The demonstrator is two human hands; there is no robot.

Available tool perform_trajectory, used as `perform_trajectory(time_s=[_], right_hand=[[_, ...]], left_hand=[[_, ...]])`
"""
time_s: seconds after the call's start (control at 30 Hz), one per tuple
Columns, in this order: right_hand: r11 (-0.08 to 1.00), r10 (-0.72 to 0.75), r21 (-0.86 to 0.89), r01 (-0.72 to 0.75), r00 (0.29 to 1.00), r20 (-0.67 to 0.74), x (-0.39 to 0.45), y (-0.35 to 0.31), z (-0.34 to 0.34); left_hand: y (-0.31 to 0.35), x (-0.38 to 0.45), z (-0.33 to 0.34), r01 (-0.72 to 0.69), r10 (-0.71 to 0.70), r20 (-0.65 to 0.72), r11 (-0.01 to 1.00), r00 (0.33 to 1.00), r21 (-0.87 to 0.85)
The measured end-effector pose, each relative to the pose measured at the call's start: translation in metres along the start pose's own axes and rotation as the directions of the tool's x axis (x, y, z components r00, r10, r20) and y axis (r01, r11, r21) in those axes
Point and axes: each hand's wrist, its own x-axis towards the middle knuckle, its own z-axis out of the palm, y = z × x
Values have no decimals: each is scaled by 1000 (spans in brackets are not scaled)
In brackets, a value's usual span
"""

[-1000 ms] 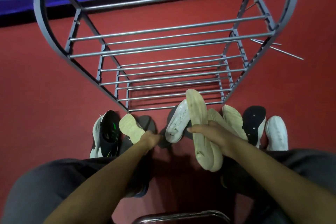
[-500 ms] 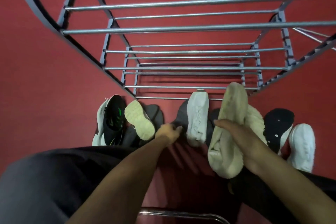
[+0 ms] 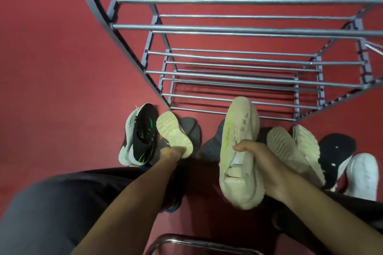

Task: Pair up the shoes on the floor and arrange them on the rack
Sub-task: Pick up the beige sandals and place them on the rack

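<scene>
My right hand (image 3: 267, 168) grips a cream sneaker with a yellow-green stripe (image 3: 238, 147), held toe-forward just in front of the metal shoe rack (image 3: 238, 29). My left hand (image 3: 171, 153) is closed on the heel of a grey shoe with a cream sole (image 3: 173, 133), which lies sole-up on the red floor. Beside it on the left lies a white shoe with a black-and-green sole (image 3: 142, 136). Right of the held sneaker, a matching cream shoe (image 3: 290, 151) lies sole-up. The rack's bars carry no shoes.
A grey shoe (image 3: 212, 144) lies partly behind the held sneaker. At the right lie a black-soled shoe (image 3: 335, 149) and a white shoe (image 3: 362, 174). My knees in dark trousers fill the lower corners. A chrome tube (image 3: 199, 242) curves along the bottom edge.
My right hand has turned the cream sneaker so its striped side faces up instead of its sole. My left hand went left, back to the cream-soled grey shoe. The view shifted closer.
</scene>
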Motion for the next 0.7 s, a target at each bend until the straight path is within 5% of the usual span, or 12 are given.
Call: perform_trajectory(time_s=[0.1, 0.17, 0.23, 0.3, 0.4, 0.5, 0.6, 0.7], right_hand=[[989, 12, 145, -12, 1000, 1, -1, -1, -10], [981, -39, 191, 35, 999, 17, -4, -5, -14], [974, -78, 213, 78, 997, -10, -6, -9, -16], [970, -131, 195, 142, 989, -71, -8, -13, -14], [970, -167, 160, 185, 979, -119, -15, -15, -12], [964, -239, 90, 249, 964, -113, -20, -11, -14], [960, -275, 20, 279, 955, -113, -24, -6, -19], [965, -263, -10, 263, 961, -83, -26, 0, -25]], left_hand=[[15, -6, 13, 65, -42, 105, 974, 994, -217], [27, -15, 13, 70, -67, 21, 965, 998, -253], [35, -30, 10, -17, 34, -259, 998, 965, 67], [33, -47, 3, -101, 351, -439, 861, 827, 498], [19, -64, -12, -229, 757, -244, 461, 607, 858], [12, -75, -22, -336, 909, 48, 104, 415, 936], [9, -89, -18, -367, 953, 192, -96, 234, 925], [0, -92, -17, -384, 948, 237, -142, 211, 912]])
